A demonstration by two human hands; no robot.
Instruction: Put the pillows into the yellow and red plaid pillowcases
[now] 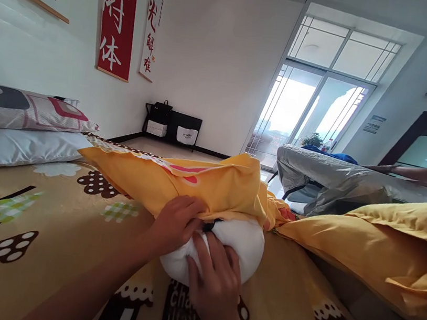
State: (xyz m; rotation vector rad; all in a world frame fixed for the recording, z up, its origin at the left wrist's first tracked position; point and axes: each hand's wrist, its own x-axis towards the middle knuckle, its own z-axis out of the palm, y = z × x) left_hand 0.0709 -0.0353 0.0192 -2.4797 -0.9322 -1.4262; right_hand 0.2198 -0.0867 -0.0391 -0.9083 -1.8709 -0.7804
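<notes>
White pillow (244, 241) sits mid-bed (49, 222), close to me, half in the yellow pillowcase (210, 186): left hand (176, 223) clenched on the case's edge holds it open, right hand (216, 282), fingers spread, pins the pillow down.

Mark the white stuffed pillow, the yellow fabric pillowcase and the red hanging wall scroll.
white stuffed pillow (249, 242), head view, on its bare rounded end.
yellow fabric pillowcase (210, 186), head view, on its upper fold.
red hanging wall scroll (117, 14), head view, on its middle.

I counted one white pillow (243, 243), one yellow pillowcase (210, 186), two stacked pillows (18, 107) and three wall scrolls (117, 14).
</notes>
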